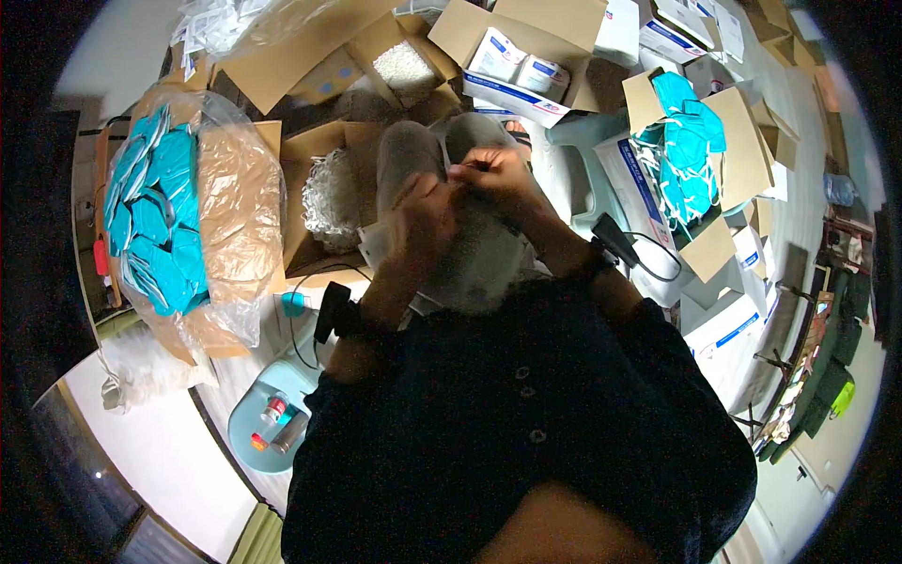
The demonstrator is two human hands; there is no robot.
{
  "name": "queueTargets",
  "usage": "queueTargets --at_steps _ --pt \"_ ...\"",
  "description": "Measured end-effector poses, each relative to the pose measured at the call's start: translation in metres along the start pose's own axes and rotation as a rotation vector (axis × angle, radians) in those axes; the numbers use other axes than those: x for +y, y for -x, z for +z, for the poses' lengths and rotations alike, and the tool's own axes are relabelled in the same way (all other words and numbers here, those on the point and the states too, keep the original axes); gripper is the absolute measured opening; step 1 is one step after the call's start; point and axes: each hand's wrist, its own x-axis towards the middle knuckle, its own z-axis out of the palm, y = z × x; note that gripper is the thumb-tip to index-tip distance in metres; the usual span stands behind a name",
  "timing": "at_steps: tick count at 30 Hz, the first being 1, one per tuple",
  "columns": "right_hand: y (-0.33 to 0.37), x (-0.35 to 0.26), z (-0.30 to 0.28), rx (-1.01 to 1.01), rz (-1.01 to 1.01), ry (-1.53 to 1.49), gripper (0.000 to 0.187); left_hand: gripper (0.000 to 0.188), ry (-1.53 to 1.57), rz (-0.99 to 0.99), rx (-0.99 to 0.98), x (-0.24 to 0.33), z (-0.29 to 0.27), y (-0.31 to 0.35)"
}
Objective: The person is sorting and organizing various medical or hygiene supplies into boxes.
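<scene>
Over my grey-clad lap (489, 268), my left hand (425, 216) and my right hand (503, 183) meet, fingertips almost touching. Both are closed with the fingers pinched together; whatever they hold is too small and dark to make out. Pale, translucent sheet-like material (376, 246) shows beside my left wrist, partly hidden by it. Just left of my knees stands an open cardboard box with a tangle of white cords (331, 202) in it. To the right, another open box holds teal face masks (691, 155) with white straps.
Teal mask pieces (155, 221) fill a plastic-lined box at far left. Ahead are a box of white packets (521, 70) and one of white cord-like pieces (404, 70). A pale blue stool (249, 423) carrying small bottles stands lower left; another stool (601, 160) is by my right knee.
</scene>
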Motion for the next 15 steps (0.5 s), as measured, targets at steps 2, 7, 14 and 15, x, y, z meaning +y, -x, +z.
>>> queueTargets --at_steps 2,7,14,15 --pt "-0.004 -0.011 0.005 -0.013 0.042 0.053 0.020 0.009 -0.028 0.072 0.015 -0.001 0.000 0.007" --pt "-0.028 0.039 -0.017 0.252 0.199 0.209 0.017 0.013 0.099 0.368 0.073 0.021 -0.023 0.004" --pt "-0.021 0.045 -0.025 0.184 0.277 0.174 0.009 0.010 0.404 0.273 0.137 0.043 -0.056 0.007" --pt "-0.021 0.044 -0.031 0.121 0.239 0.240 0.008 0.008 0.414 0.191 0.088 0.033 -0.052 0.009"
